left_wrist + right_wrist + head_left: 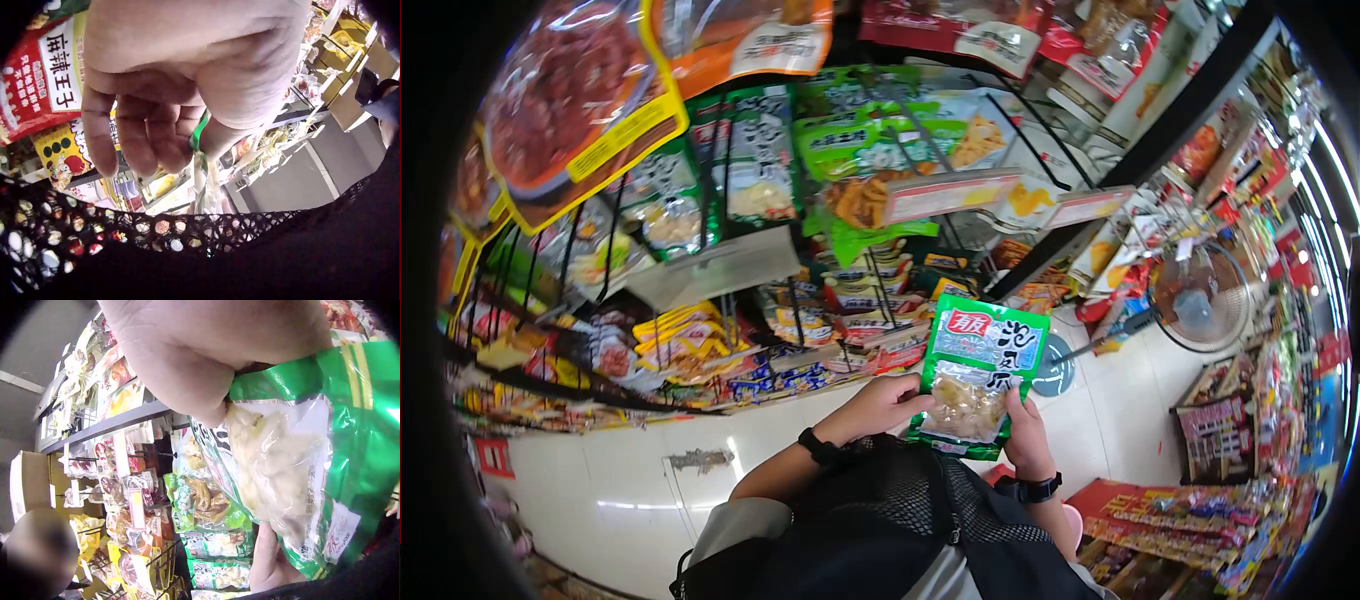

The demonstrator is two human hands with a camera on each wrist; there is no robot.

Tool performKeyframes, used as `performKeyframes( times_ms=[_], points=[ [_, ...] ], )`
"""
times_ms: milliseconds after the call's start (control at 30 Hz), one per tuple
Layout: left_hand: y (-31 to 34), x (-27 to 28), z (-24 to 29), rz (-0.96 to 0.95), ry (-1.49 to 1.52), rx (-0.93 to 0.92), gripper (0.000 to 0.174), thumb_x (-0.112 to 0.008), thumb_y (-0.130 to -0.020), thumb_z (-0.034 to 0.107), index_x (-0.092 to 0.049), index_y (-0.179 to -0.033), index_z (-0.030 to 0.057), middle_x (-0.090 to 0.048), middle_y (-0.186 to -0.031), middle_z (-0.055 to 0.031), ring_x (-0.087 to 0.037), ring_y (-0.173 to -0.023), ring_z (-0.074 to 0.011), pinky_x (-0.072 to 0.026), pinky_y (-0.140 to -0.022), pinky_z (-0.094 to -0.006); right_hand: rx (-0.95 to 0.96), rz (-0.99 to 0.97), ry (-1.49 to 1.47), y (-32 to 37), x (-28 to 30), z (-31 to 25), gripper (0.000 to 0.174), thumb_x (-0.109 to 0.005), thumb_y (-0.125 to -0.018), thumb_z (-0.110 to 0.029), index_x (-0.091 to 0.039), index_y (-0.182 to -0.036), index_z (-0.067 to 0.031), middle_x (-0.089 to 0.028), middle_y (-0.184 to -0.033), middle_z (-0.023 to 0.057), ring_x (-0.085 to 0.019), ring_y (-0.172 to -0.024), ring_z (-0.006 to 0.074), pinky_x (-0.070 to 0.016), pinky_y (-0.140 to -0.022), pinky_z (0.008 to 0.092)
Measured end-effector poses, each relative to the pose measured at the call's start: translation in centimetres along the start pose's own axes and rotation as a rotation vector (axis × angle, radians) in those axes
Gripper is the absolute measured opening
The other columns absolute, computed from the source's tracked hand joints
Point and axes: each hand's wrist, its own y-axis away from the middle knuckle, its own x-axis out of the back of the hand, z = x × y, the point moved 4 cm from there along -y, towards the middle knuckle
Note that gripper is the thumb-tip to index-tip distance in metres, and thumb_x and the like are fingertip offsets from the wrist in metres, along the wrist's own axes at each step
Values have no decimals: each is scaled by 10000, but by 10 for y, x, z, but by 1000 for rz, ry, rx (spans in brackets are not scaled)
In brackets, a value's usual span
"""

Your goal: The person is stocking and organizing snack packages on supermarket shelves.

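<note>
A green snack packet (962,405) with a clear window over pale pieces is held upright in front of the torso, between both hands. My left hand (887,405) pinches its left edge, the thumb lying on the front. In the left wrist view a thin green strip of that edge shows between thumb and fingers of the left hand (169,81). My right hand (1028,440) grips the lower right edge. The right wrist view shows the right thumb pressed on the packet (281,469) beside its window; the other right fingers are mostly hidden behind it.
Shelf hooks with hanging snack bags (880,140) fill the area ahead, with price tags (955,195) sticking out. A standing fan (1200,297) is at the right. Boxed displays (1170,520) stand at the lower right on the tiled floor (610,480).
</note>
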Motion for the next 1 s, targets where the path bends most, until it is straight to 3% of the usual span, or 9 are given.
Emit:
performKeyframes(
  times_ms=[167,267,500,700,833,867,900,1000],
  points=[
    [22,-2,-1,161,68,-5,230,-643,-963,244,-575,-910,30,-556,-725,-43,-501,-649,-119,-423,-597,-293,-3,-58,-59,6,-13,-9,355,-469,-1057,-274,-546,-1272,-2,-629,-1220,68,-603,-1098,164,-478,-954,339],
    [37,-11,0,264,106,-24,176,-631,-968,196,-584,-944,28,-577,-766,-36,-522,-680,-110,-446,-630,-279,-32,-116,-80,11,-14,-14,362,-453,-1062,-270,-515,-1310,-14,-610,-1256,69,-599,-1132,191,-482,-978,371],
    [92,-27,23,373,113,225,91,-612,-966,110,-588,-965,22,-582,-858,0,-530,-737,-66,-447,-662,-233,-118,-142,-189,16,-7,9,391,-509,-1041,-320,-532,-1288,-18,-612,-1251,72,-597,-1129,189,-479,-975,361],
    [134,-26,54,562,46,180,67,-603,-968,75,-585,-976,11,-597,-865,1,-555,-761,-67,-470,-701,-233,-119,-380,-240,17,-41,21,432,-490,-1047,-342,-520,-1319,-8,-611,-1274,78,-597,-1135,174,-477,-973,344],
    [159,-17,65,782,-142,49,70,-639,-938,56,-612,-973,2,-642,-887,-50,-608,-786,-109,-498,-717,-263,-140,-395,-167,25,-63,28,415,-498,-1045,-337,-543,-1293,-7,-628,-1238,70,-602,-1113,158,-481,-962,334],
    [163,-13,72,837,-255,2,92,-664,-912,43,-623,-983,3,-661,-904,-88,-638,-793,-139,-511,-720,-275,-122,-406,-106,29,-72,24,406,-504,-1043,-335,-554,-1279,-9,-634,-1224,63,-605,-1101,148,-482,-956,323],
    [167,-9,82,859,-328,-2,131,-686,-877,36,-629,-991,8,-663,-941,-111,-652,-840,-212,-517,-776,-317,-94,-419,-82,37,-82,18,388,-516,-1043,-322,-577,-1269,-12,-632,-1188,21,-566,-1063,86,-448,-925,267],
    [174,16,107,914,-659,-200,256,-697,-824,26,-643,-1075,20,-637,-1099,-133,-605,-1032,-329,-490,-909,-411,0,-522,89,43,-117,19,362,-505,-1050,-300,-585,-1261,-18,-621,-1161,0,-538,-1032,66,-442,-911,257]
  ],
)
